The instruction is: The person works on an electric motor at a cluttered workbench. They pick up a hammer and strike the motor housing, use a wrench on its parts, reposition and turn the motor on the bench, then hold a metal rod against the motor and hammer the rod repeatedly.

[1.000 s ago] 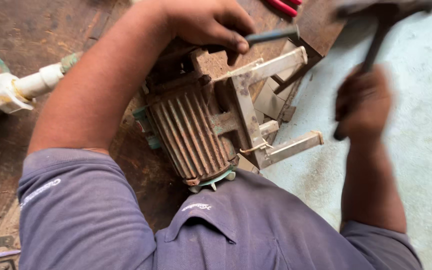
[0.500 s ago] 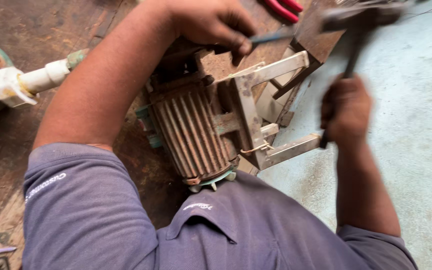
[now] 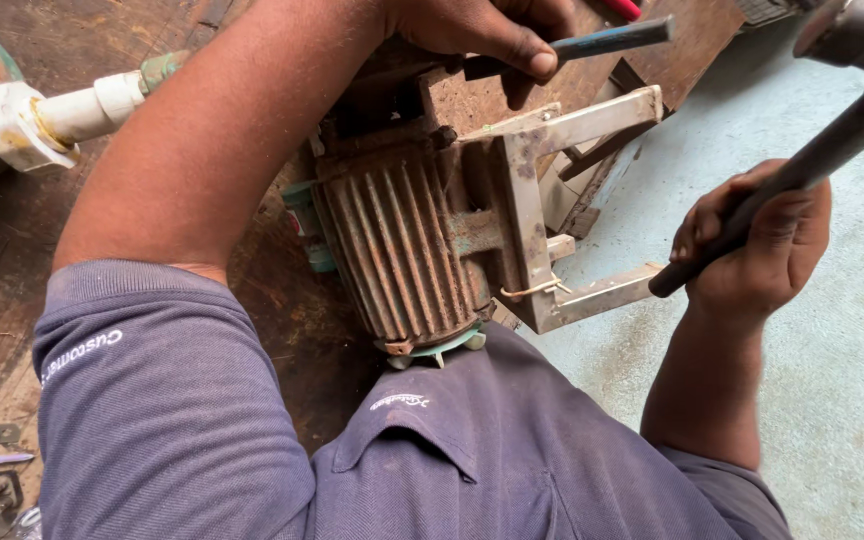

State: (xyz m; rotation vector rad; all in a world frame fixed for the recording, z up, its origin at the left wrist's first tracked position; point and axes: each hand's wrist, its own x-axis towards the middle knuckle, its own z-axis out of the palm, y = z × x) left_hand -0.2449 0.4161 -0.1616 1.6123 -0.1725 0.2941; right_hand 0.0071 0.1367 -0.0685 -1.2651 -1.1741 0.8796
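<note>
Head view shows our right hand (image 3: 757,250) has lowered the gripped hammer (image 3: 832,110) toward three o'clock, perhaps mid-swing, while our left hand (image 3: 482,30) pins a chisel (image 3: 612,38) at twelve o'clock on the rusty motor (image 3: 402,240).

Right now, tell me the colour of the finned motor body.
Rusty brown finned motor body, seen in the head view.

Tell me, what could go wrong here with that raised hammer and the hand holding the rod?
The left hand pinches the blue-grey metal rod close to its end, so a stray blow from the dark steel hammer in the right hand might hit fingers. The rusty ribbed motor housing lies on its side and may shift.
</note>
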